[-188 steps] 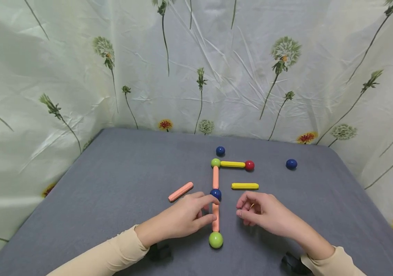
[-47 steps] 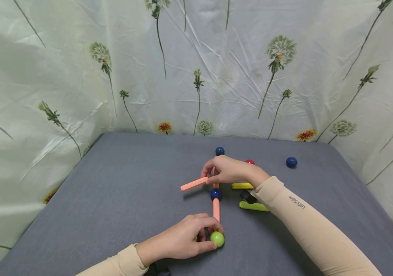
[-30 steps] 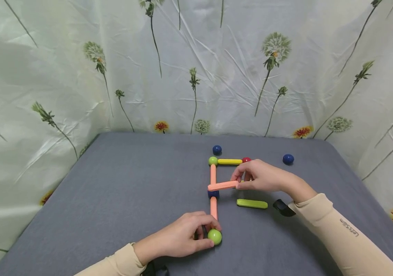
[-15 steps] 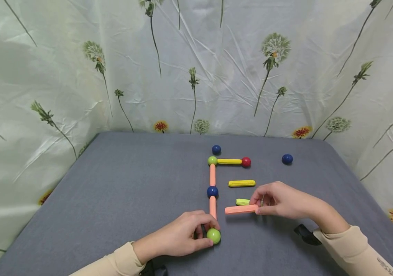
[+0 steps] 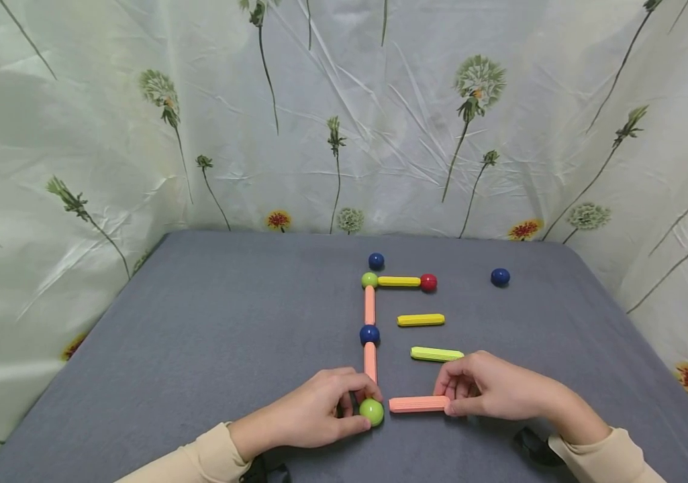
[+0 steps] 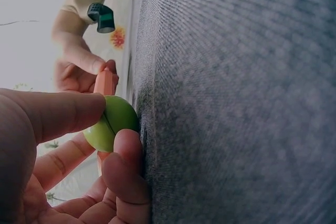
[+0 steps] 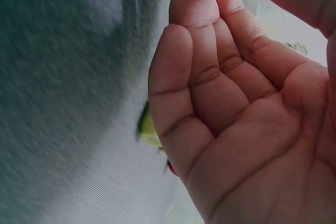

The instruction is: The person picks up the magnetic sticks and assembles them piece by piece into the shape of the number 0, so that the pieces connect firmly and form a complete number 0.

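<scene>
Fingers and thumb of my left hand pinch the near green ball on the gray surface. My right hand pinches one end of a pink stick, just right of that ball, with a little gap between. Past the ball, in a row, come a second pink stick, a blue ball, a third pink stick and a far green ball. A yellow stick and a light green stick lie past the ball too, off to its right.
</scene>
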`<move>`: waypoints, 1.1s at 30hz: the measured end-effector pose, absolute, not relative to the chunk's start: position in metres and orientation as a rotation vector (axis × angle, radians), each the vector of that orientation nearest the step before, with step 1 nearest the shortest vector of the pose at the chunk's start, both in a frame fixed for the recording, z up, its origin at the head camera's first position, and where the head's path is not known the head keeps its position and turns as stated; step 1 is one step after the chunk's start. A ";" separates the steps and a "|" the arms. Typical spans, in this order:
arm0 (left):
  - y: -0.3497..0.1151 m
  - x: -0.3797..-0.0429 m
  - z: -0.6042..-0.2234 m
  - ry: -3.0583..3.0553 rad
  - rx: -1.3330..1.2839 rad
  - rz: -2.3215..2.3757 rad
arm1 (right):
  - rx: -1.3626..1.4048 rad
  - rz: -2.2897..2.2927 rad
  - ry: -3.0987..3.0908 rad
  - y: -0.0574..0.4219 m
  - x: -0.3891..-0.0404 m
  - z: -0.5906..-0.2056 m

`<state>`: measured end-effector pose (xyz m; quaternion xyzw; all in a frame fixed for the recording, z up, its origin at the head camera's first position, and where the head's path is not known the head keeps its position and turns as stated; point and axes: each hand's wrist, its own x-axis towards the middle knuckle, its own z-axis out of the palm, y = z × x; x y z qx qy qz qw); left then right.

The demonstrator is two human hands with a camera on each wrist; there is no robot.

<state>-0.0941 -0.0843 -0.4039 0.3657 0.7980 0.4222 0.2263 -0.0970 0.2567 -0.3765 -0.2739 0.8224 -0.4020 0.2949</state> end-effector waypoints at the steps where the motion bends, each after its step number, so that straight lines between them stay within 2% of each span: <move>1: -0.084 -0.094 -0.404 2.201 1.008 1.165 | -0.737 -1.075 2.183 0.257 -0.096 -0.378; 14: -0.086 -0.094 -0.403 2.211 1.001 1.171 | -0.740 -1.122 2.120 0.252 -0.096 -0.392; 33: -0.084 -0.094 -0.403 2.192 0.968 1.183 | -0.685 -1.123 2.082 0.252 -0.098 -0.388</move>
